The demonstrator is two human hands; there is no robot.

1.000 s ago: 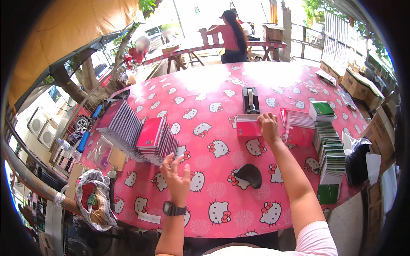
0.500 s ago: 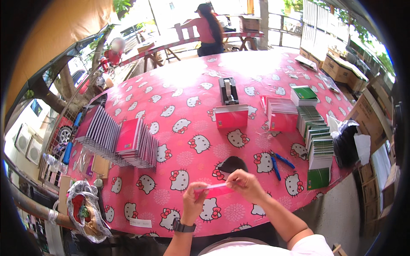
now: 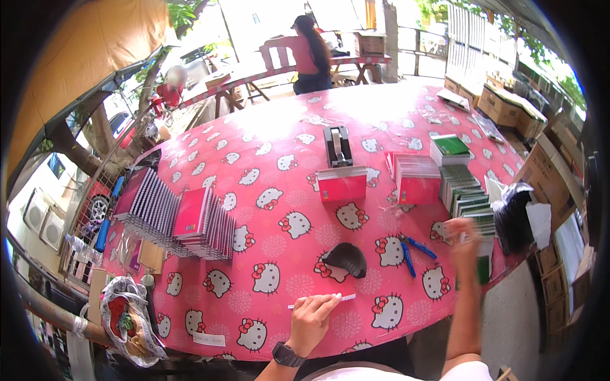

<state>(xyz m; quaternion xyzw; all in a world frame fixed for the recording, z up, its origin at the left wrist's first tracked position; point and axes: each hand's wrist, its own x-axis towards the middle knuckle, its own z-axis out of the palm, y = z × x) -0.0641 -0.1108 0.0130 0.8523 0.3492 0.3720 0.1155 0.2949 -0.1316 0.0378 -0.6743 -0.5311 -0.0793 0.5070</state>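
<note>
My left hand (image 3: 310, 322), with a dark watch on the wrist, is low over the middle of the pink tablecloth (image 3: 419, 311). Its closed fingers press on a thin white strip (image 3: 348, 297), whose two ends show either side of them. My right hand (image 3: 464, 236) is smeared by motion at the right, beside the stack of green notebooks (image 3: 467, 193); its fingers cannot be made out. Just beyond my left hand lies a black curved piece (image 3: 345, 259). Two blue pen-like tools (image 3: 408, 257) lie between it and my right hand.
Spiral-bound notebooks (image 3: 194, 216) stand in rows at the left. A tape dispenser (image 3: 338, 146) sits behind a red notebook pile (image 3: 343, 184), with more red notebooks (image 3: 418, 181) to its right. A plastic bag (image 3: 130, 324) hangs at the left edge. Another person (image 3: 308, 54) is at a far table.
My right hand has let go of the strip and swung right toward the green notebooks. My left hand has lowered the strip toward the tablecloth.
</note>
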